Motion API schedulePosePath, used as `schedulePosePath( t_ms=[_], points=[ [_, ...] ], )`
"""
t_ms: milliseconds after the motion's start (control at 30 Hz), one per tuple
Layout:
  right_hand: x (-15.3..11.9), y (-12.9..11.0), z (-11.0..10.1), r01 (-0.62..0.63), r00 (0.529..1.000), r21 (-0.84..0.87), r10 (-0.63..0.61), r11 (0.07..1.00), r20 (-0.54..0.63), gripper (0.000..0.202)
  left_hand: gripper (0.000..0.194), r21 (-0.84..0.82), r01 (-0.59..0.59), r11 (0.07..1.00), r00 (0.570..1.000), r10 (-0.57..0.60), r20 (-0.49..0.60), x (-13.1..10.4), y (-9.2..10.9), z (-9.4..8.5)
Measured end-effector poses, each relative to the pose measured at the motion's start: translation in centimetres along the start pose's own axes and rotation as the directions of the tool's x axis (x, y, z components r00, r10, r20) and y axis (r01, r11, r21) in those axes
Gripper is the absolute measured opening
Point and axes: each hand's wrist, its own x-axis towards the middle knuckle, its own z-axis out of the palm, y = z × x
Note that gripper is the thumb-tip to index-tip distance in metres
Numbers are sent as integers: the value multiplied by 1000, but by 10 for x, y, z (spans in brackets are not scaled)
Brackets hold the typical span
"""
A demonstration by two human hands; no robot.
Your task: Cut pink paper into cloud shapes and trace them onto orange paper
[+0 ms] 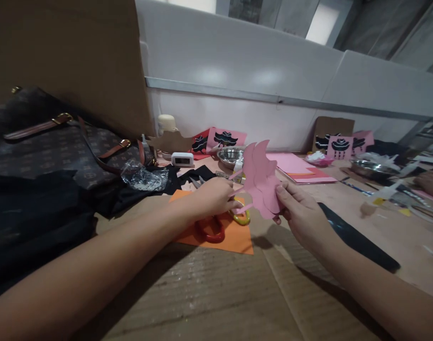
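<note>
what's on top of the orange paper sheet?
Red-handled scissors and yellow-handled scissors lie on the orange paper sheet. The left hand covers their blades.

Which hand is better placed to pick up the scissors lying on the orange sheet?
Probably the left hand: it hovers directly over the scissors on the orange sheet, pinching only a thin strip. The right hand holds the pink cutout.

A light wooden table carries flattened brown cardboard; an orange paper sheet under red-handled scissors; a black strip; pink sheets; a steel bowl; a brown handbag.
</note>
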Motion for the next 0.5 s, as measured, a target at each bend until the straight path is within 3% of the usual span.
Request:
schedulePosePath(
  t_ms=[267, 500],
  points=[
    [-4, 2, -1, 0, 1000, -50, 0, 999, 5, 28, 18, 59, 38, 998, 992, -45, 120, -7, 8, -15],
    [-4, 1, 1, -10, 1000, -26, 10, 1000, 9, 29, 29, 99, 58, 993, 991, -69, 117, -10, 32, -16]
  ],
)
